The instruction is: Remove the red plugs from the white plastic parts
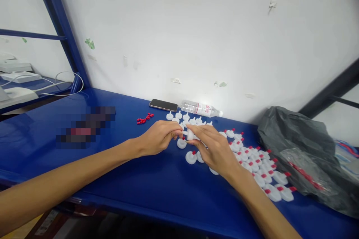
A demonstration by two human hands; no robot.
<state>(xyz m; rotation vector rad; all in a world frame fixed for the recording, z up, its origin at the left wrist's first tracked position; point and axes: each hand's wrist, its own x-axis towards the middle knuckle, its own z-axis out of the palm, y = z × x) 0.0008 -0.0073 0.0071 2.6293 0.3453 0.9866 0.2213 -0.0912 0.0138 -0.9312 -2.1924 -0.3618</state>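
Observation:
My right hand is closed, its thumb and fingers gripping a white plastic spout cap by its round base. The narrow spout points left, toward my left hand. The fingers of that hand are pinched together at the spout's tip, and whatever they hold is hidden. Just below lies a white spout cap with a red tip, along with a few like it. Behind my hands stand several white spout caps without red tips. A small pile of loose red tips lies to the left.
Many red-tipped spout caps spread across the blue table on the right. A phone and a plastic bottle lie by the wall. A dark plastic bag and a clear bag with red pieces occupy the right end.

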